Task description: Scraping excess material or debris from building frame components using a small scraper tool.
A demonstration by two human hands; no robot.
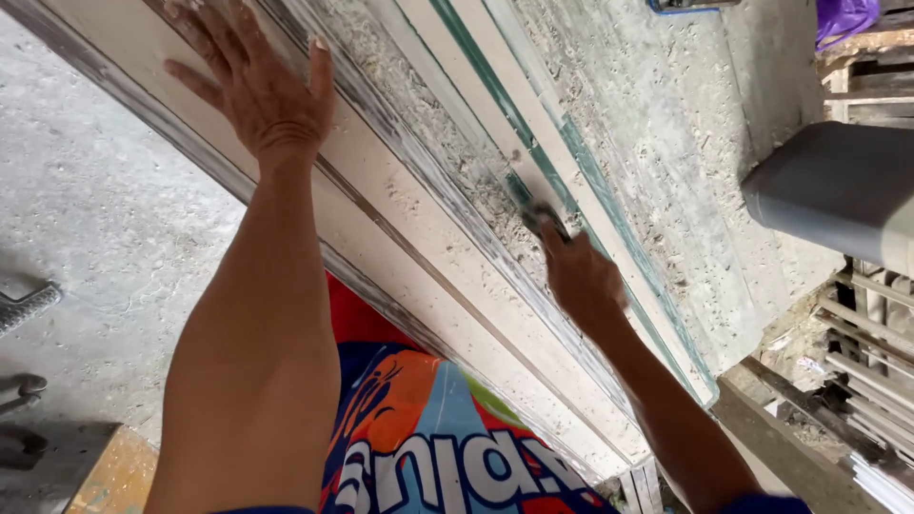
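— Where's the board?
— The long pale wooden board [419,238] lies slanted across the sawdust-strewn tabletop [685,124]. Left hand [262,90] presses it flat, fingers spread.
— The right?
— Right hand [581,281] fingers pinch a small dark tool [541,217] against it. The board looks stiff and heavy; best gripped along its edges.

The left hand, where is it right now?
In the head view the left hand lies flat, fingers spread, on the pale wooden board at the upper left, beside the grey concrete floor and well apart from the right hand.
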